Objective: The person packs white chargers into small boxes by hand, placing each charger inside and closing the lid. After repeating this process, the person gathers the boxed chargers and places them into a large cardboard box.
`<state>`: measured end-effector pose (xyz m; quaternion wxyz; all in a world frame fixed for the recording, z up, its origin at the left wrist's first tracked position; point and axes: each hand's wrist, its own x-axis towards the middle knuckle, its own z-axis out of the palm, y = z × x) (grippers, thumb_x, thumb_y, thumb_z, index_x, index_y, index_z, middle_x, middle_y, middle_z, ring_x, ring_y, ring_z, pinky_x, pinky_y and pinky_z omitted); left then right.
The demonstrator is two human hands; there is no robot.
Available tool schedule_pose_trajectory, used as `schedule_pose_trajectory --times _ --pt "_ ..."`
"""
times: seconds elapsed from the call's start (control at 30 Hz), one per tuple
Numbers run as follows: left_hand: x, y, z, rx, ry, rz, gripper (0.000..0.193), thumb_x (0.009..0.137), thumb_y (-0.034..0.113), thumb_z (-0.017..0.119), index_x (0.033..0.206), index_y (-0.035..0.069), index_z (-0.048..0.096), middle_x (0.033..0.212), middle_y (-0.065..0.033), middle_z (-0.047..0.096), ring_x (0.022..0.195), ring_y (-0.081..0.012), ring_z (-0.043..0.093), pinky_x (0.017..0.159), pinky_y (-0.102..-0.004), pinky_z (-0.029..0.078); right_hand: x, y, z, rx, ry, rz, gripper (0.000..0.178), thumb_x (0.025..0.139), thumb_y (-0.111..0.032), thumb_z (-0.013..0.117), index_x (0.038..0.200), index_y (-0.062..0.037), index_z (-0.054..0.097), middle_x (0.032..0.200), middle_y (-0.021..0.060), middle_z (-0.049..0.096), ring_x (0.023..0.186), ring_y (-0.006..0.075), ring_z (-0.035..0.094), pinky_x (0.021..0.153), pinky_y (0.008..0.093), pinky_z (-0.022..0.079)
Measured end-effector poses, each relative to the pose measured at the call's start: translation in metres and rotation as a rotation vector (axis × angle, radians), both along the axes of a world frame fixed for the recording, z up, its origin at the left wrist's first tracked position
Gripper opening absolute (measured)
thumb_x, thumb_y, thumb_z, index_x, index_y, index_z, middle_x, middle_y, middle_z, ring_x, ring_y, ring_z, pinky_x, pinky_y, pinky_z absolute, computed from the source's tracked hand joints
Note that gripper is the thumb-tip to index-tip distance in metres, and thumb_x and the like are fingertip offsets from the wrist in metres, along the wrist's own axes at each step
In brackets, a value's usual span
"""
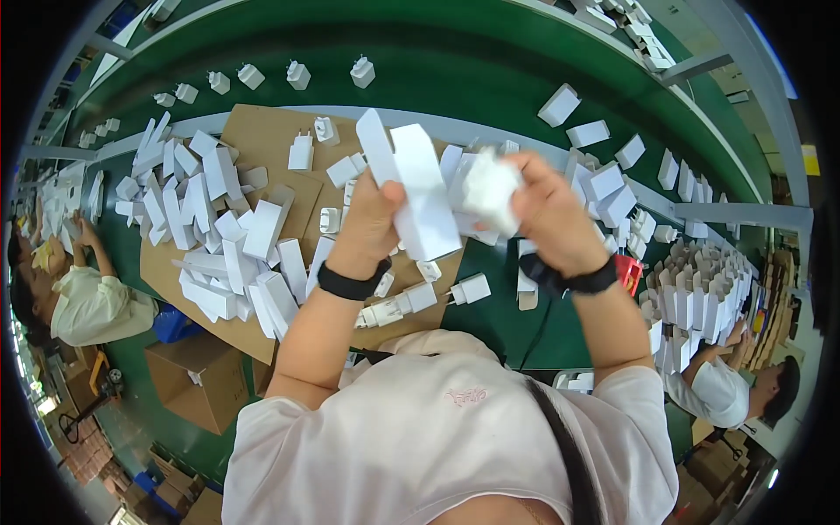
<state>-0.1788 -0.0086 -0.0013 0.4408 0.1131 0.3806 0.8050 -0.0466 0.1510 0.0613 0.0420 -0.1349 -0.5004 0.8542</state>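
Note:
My left hand (369, 226) is closed around a narrow white carton (426, 194), its end flap standing up at the top. Close to the carton's right side, my right hand (562, 220) grips a white power adapter (492, 191), smeared by motion. Carton and adapter look apart, though the blur hides the exact gap. Below my hands, several loose white adapters lie on brown cardboard, among them a two-pin adapter (471, 290) near the table's front edge. Black bands circle both my wrists.
Left of my hands, a heap of white cartons (206, 197) covers the cardboard sheet (166, 271). Adapters (298, 75) line the green conveyor (437, 66) behind; cartons (559, 105) lie on its right. Upright cartons (700, 284) crowd the far right. Co-workers sit at both sides.

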Motion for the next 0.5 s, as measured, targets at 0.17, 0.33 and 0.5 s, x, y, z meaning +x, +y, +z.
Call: schedule_pose_trajectory --times 0.17,0.33,0.5 --pt "0.011 0.014 -0.01 -0.145 0.315 0.142 0.049 0.073 0.036 0.072 0.1 0.002 0.049 0.083 -0.0043 0.058 0.069 -0.0067 0.053 0.056 -0.0184 0.042 0.018 -0.04 -0.012 0.02 0.041 -0.092 0.034 0.079 -0.016 0.065 0.107 -0.0042 0.047 0.103 0.003 0.054 0.094 0.0104 0.051 0.082 0.0245 0.041" --pt "0.022 0.009 0.019 -0.323 0.247 -0.271 0.022 0.087 0.024 0.057 0.09 0.002 0.058 0.079 -0.0002 0.059 0.068 -0.0033 0.051 0.057 -0.0181 0.041 0.034 -0.033 -0.024 0.199 0.071 -0.149 0.032 0.078 -0.011 0.065 0.104 -0.0036 0.049 0.103 0.0039 0.054 0.096 0.0117 0.051 0.084 0.0273 0.04" --pt "0.034 -0.004 0.016 -0.235 0.211 -0.444 0.03 0.082 0.019 0.063 0.106 0.002 0.055 0.095 -0.003 0.059 0.089 -0.0103 0.055 0.073 -0.0238 0.046 0.035 -0.026 -0.018 0.529 0.222 0.167 0.035 0.074 -0.013 0.07 0.102 -0.0029 0.053 0.101 0.005 0.055 0.097 0.0153 0.052 0.088 0.0309 0.038"
